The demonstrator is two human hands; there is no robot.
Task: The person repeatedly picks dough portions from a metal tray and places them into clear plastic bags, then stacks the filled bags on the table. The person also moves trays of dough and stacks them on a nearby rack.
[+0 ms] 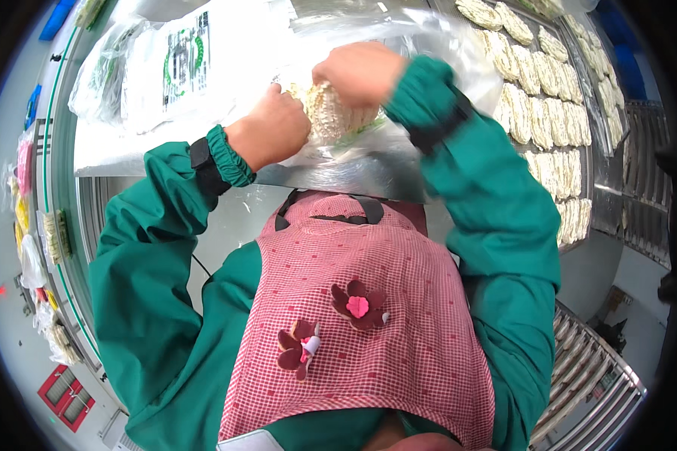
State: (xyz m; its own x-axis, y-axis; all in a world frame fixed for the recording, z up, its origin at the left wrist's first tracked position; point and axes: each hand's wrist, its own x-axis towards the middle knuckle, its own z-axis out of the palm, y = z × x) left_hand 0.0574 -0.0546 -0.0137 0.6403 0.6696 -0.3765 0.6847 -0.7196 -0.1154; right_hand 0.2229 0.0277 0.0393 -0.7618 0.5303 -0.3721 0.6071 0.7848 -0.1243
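Observation:
My left hand (275,128) is curled into a fist at the near left side of a clear plastic bag (338,147), thumb uppermost, pinching its edge. Inside the bag lie pale wavy noodle cakes (333,115), packed close together, with green print on the film below them. My right hand (358,73), blurred by motion, bends over the top of these cakes from the right. Its fingertips are partly hidden, so whether they grip a cake or the film is unclear.
White printed packaging bags (183,62) lie on the steel table (366,175) at the left. On the right, a mesh tray (584,169) carries rows of noodle cakes (541,121), with another loaded tray beyond. Metal racks (592,361) stand at the lower right. A green-edged conveyor (67,186) runs along the left.

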